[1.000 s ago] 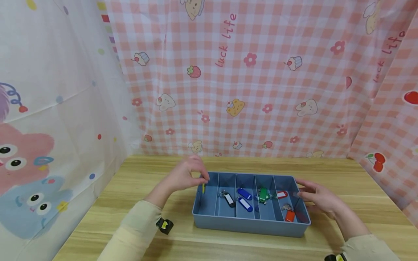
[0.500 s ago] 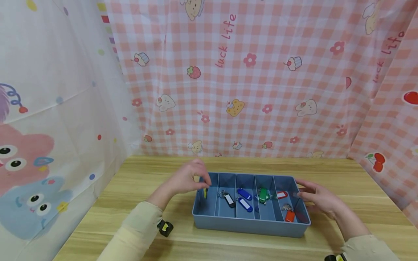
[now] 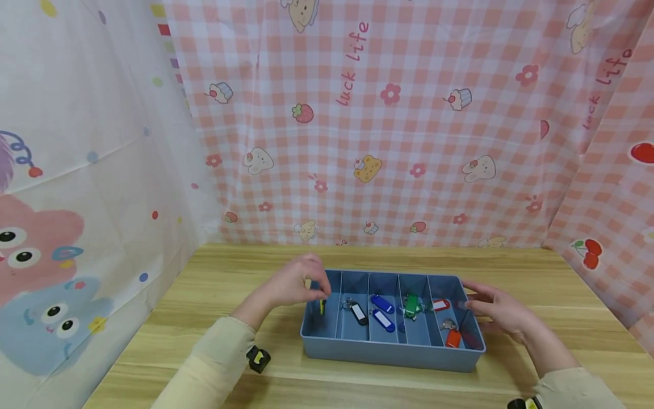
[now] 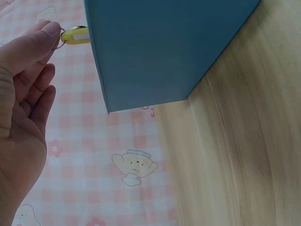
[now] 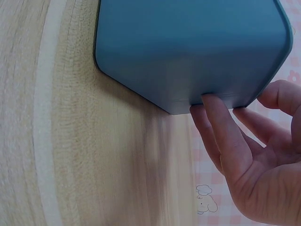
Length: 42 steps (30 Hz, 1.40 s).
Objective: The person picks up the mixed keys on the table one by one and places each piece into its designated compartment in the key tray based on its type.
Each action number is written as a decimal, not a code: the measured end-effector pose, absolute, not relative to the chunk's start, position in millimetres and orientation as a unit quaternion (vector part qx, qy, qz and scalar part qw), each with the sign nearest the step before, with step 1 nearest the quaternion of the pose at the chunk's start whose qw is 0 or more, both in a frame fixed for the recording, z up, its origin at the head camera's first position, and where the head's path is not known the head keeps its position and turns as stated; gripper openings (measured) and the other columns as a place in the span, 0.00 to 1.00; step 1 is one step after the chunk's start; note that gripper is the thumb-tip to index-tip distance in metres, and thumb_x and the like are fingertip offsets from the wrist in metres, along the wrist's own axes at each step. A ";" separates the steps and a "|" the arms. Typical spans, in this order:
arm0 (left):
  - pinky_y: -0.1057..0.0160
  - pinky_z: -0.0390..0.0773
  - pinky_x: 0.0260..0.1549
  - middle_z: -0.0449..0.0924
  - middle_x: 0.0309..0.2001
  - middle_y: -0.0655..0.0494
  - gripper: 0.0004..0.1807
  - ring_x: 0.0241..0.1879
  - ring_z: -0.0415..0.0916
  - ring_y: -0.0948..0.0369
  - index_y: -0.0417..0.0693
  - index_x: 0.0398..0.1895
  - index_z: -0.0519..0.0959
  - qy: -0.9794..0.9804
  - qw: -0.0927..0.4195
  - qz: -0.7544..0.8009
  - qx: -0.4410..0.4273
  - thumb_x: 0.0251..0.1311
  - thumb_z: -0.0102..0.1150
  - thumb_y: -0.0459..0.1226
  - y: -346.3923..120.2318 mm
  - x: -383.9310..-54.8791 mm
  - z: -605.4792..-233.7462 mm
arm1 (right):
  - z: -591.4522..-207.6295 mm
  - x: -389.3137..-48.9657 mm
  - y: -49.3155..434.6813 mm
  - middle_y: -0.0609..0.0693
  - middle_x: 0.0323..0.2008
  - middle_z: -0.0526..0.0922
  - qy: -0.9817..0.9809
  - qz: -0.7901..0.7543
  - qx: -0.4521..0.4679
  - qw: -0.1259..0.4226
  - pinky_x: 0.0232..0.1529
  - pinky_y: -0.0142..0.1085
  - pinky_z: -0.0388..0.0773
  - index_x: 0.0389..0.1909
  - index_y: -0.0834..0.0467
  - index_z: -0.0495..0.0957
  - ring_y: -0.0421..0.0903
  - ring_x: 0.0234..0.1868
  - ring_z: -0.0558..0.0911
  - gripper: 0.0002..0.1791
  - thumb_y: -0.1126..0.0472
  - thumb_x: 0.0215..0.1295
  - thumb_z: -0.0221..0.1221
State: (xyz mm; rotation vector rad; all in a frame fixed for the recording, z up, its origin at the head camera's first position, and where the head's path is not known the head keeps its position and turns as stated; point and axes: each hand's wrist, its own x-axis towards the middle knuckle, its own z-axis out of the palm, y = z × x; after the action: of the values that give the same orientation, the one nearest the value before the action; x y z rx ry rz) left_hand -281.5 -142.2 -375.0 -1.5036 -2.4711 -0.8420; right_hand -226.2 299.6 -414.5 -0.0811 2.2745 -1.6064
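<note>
My left hand point(image 3: 296, 282) pinches the metal ring of a yellow key tag point(image 4: 76, 36) between thumb and fingertips. The tag hangs inside the leftmost compartment of a blue-grey divided tray point(image 3: 388, 353), below the rim. At the tray's other end, my right hand point(image 3: 503, 309) grips the right wall, thumb over the rim and fingers against the outside, as the right wrist view shows. Along the tray lie a black key tag point(image 3: 359, 313), two blue key tags point(image 3: 383, 320), green key tags point(image 3: 411, 305) partly overlapping, and two red ones point(image 3: 453, 339), one with a key.
The tray stands on a wood-grain table point(image 3: 276, 380). Upright dividers part its compartments. A pink checked cloth point(image 3: 388, 130) hangs behind the table, and a white printed cloth point(image 3: 117, 187) hangs on the left. Both wrists wear small black devices point(image 3: 258, 359).
My left hand has come down and slightly right, lowering the yellow key tag deeper into the leftmost compartment. My right hand and the tray have stayed in place.
</note>
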 end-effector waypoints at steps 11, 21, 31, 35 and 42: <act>0.62 0.73 0.46 0.83 0.28 0.69 0.06 0.41 0.71 0.63 0.52 0.27 0.87 -0.826 0.061 -0.261 -0.495 0.51 0.74 0.30 -141.9 -280.0 -379.1 | -415.3 -225.3 299.3 0.79 0.67 0.56 0.797 -0.576 -0.032 0.180 0.49 0.53 0.79 0.76 0.69 0.43 0.60 0.56 0.77 0.37 0.64 0.74 0.51; 0.62 0.73 0.46 0.83 0.28 0.69 0.06 0.41 0.72 0.63 0.51 0.27 0.87 -0.829 0.071 -0.250 -0.496 0.51 0.75 0.31 -142.5 -282.0 -383.3 | -413.6 -225.4 298.9 0.79 0.67 0.56 0.803 -0.568 -0.025 0.180 0.50 0.55 0.78 0.76 0.69 0.44 0.62 0.57 0.76 0.37 0.63 0.75 0.50; 0.60 0.75 0.46 0.84 0.33 0.66 0.06 0.42 0.74 0.63 0.47 0.32 0.88 -0.842 0.059 -0.264 -0.467 0.51 0.74 0.30 -146.0 -282.9 -385.6 | -413.9 -225.7 299.1 0.79 0.66 0.57 0.800 -0.571 -0.026 0.179 0.50 0.55 0.78 0.75 0.69 0.44 0.61 0.56 0.76 0.36 0.63 0.75 0.51; 0.59 0.75 0.46 0.85 0.34 0.63 0.05 0.41 0.75 0.62 0.45 0.33 0.87 -0.838 0.074 -0.255 -0.477 0.53 0.73 0.31 -149.9 -281.7 -385.7 | -414.9 -225.8 299.5 0.79 0.66 0.58 0.800 -0.573 -0.030 0.177 0.50 0.55 0.78 0.75 0.69 0.44 0.62 0.58 0.75 0.36 0.63 0.75 0.50; 0.55 0.75 0.49 0.84 0.38 0.60 0.06 0.44 0.76 0.60 0.46 0.37 0.86 -0.854 0.097 -0.249 -0.447 0.57 0.71 0.35 -163.4 -271.3 -388.7 | -415.1 -224.7 300.3 0.78 0.66 0.58 0.803 -0.568 -0.038 0.176 0.53 0.56 0.76 0.75 0.71 0.45 0.64 0.59 0.73 0.36 0.62 0.76 0.50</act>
State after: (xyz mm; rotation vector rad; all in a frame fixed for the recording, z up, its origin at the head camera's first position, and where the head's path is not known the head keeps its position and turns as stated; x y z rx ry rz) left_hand -271.3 -163.4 -388.7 -1.3238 -2.5288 -0.7379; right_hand -224.7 300.3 -415.1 -0.1077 2.2735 -1.6091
